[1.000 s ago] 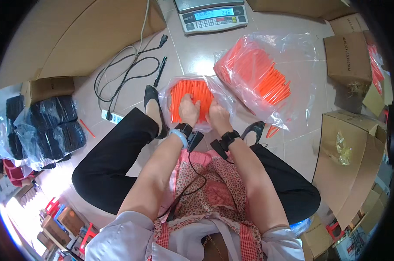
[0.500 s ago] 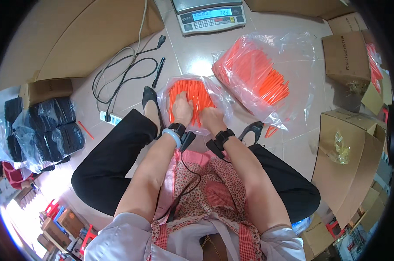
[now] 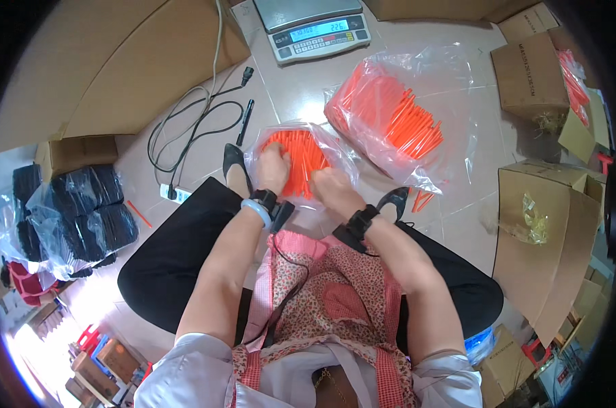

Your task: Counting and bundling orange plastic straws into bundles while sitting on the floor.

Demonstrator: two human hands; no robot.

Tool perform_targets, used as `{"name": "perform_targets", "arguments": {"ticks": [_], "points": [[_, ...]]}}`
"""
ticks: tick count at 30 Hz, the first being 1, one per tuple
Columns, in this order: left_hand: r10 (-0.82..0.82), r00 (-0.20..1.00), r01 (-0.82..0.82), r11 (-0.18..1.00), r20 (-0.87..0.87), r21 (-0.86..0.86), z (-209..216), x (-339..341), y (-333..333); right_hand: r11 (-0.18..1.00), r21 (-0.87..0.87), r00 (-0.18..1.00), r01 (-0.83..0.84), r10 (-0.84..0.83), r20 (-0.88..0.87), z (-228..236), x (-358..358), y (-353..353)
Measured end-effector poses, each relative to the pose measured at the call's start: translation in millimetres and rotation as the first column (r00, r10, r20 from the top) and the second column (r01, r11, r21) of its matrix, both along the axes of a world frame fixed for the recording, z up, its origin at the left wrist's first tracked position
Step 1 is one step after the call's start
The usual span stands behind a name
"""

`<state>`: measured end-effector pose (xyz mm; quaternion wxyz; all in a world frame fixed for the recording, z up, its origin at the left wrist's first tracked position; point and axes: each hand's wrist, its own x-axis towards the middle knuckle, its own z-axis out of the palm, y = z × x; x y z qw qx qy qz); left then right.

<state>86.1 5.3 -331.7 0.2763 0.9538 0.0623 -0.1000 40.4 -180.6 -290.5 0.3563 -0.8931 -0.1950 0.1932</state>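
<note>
Small bag (image 3: 340,155) looked filled, wasn't closed — left hand (image 3: 274,170) and right hand (image 3: 335,188) at its orange sticks (image 3: 298,151) — couldn't tell grips.

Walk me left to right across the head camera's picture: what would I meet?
Bagged black bundles, loose orange stick, white power strip, black pen, left hand, right hand, black right shoe, large cardboard box at right.

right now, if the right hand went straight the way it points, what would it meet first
The right hand would likely meet the orange sticks in the smaller bag first; they look right beside it, though depth is hard to judge.
</note>
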Motion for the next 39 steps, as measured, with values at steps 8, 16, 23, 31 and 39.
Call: {"name": "perform_targets", "arguments": {"ticks": [8,16,23,31,39], "points": [[0.138,0.986,-0.140,0.990,-0.097,-0.011,-15,10,36,0.970,-0.137,0.957,0.203,-0.226,-0.181,-38,9,7],[0.033,0.999,-0.032,0.999,-0.025,0.035,-43,-3,36,0.965,0.013,0.963,0.263,-0.262,-0.063,-74,-8,50],[-0.011,0.996,0.009,1.000,-0.093,-0.016,-11,15,17,0.986,-0.059,0.984,0.156,-0.160,-0.073,-52,0,19],[-0.606,0.766,0.618,0.786,-0.217,-0.014,136,36,44,0.987,0.086,0.986,-0.134,0.124,0.115,129,34,-76],[-0.894,0.448,0.784,0.398,-0.010,-0.477,337,-72,-16,0.749,-0.049,0.711,0.661,-0.646,-0.276,8,91,-189]]}}
